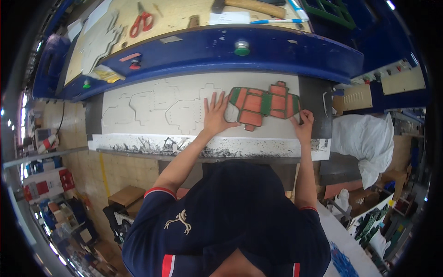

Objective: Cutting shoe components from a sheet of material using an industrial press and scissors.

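Note:
A cutting die point(252, 102) with red and green foam pads and dark edges lies on a long sheet of grey board point(152, 87). My left hand point(215, 113) is spread flat on the board, its thumb and fingers along the die's left side. At the die's right end, my right hand point(303, 123) has bent fingers with the fingertips at its edge; whether they pinch it is hard to make out. Left of my left hand, the board carries several box-shaped outlines point(182, 113) cut or pressed into it.
Behind the board runs a blue machine beam point(198, 51) with a green button point(242, 48). On the wooden top beyond it are red-handled scissors point(141, 24), a hammer point(254, 6) and pens point(279, 21). A white plastic bag point(364, 138) hangs at the right.

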`<state>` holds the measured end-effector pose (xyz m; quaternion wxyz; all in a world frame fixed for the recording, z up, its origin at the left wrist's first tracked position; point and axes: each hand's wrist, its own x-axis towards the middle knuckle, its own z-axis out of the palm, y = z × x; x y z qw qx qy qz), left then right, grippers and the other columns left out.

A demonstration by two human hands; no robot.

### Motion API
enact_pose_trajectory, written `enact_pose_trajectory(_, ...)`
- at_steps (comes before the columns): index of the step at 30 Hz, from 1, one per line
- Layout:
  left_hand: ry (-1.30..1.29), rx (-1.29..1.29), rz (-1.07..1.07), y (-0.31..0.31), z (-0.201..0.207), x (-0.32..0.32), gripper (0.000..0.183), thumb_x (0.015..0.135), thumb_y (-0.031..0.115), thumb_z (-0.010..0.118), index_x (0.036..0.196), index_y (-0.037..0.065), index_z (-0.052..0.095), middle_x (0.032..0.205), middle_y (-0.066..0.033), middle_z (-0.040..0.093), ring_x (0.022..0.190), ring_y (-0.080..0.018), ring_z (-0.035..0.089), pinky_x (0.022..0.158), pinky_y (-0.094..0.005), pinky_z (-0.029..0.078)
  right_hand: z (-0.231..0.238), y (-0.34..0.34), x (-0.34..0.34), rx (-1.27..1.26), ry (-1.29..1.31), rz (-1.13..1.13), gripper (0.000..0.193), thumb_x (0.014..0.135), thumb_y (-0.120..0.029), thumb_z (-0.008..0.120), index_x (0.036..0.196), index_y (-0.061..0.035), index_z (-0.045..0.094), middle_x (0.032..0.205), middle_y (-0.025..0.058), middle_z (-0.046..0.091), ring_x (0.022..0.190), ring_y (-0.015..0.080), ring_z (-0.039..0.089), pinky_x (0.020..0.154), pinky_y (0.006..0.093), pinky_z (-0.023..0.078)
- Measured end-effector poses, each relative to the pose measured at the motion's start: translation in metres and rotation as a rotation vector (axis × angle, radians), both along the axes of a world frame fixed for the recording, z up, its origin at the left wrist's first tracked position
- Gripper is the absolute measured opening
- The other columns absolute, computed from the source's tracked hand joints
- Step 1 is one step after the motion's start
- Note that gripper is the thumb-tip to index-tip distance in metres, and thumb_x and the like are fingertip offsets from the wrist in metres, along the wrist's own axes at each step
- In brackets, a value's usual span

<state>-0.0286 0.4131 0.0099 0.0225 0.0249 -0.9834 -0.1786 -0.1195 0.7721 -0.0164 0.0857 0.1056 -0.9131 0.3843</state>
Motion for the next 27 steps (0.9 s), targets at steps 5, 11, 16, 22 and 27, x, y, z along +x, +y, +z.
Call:
enact_pose_trajectory(5,0.015,0.006,-0.013,0.001,-0.003,0.000,0.120,0.056,0.069,0.076,0.149,0.007,0.031,0.156,-0.0110,0.027,0.147,-0.0336,0.011,0.116,-0.0593,0.002,-0.002,0.004,0.001,0.029,0.019,-0.005,0.051,0.070,-0.019,0.084,0.111,0.0043,0.066,0.109,0.0125,0.054,0.104,0.0288,0.050,0.092,0.0367,0.042)
enact_pose_trajectory(11,0.034,0.037,-0.005,-0.003,-0.003,0.001,0.120,0.054,0.069,0.076,0.149,0.009,0.033,0.156,-0.0087,0.029,0.147,-0.0334,0.014,0.116,-0.0589,0.004,-0.003,0.002,0.000,0.010,0.012,0.011,0.051,0.071,-0.020,0.084,0.111,0.0052,0.065,0.109,0.0127,0.054,0.102,0.0290,0.051,0.092,0.0368,0.042)
enact_pose_trajectory(16,-0.005,0.043,-0.005,-0.004,0.000,-0.001,0.119,0.055,0.069,0.076,0.149,0.010,0.033,0.156,-0.0078,0.029,0.147,-0.0329,0.014,0.116,-0.0586,0.004,-0.004,0.005,-0.001,0.004,0.015,0.019,0.047,0.070,-0.018,0.084,0.106,0.0063,0.065,0.108,0.0126,0.055,0.102,0.0291,0.051,0.091,0.0370,0.042)
enact_pose_trajectory(22,-0.032,0.047,-0.015,-0.006,0.003,-0.010,0.120,0.056,0.071,0.074,0.150,0.010,0.031,0.157,-0.0087,0.026,0.147,-0.0332,0.011,0.116,-0.0600,0.002,0.005,0.002,-0.010,0.037,-0.018,0.013,0.047,0.070,-0.018,0.084,0.105,0.0066,0.064,0.109,0.0131,0.054,0.104,0.0304,0.050,0.092,0.0380,0.042)
enact_pose_trajectory(27,0.013,0.065,0.025,-0.016,0.009,-0.027,0.123,0.055,0.068,0.077,0.149,0.005,0.028,0.156,-0.0149,0.023,0.147,-0.0358,0.009,0.115,-0.0622,0.004,0.011,-0.007,-0.035,0.078,0.003,0.036,0.050,0.072,-0.019,0.082,0.113,0.0041,0.063,0.113,0.0149,0.054,0.107,0.0328,0.050,0.094,0.0394,0.042)
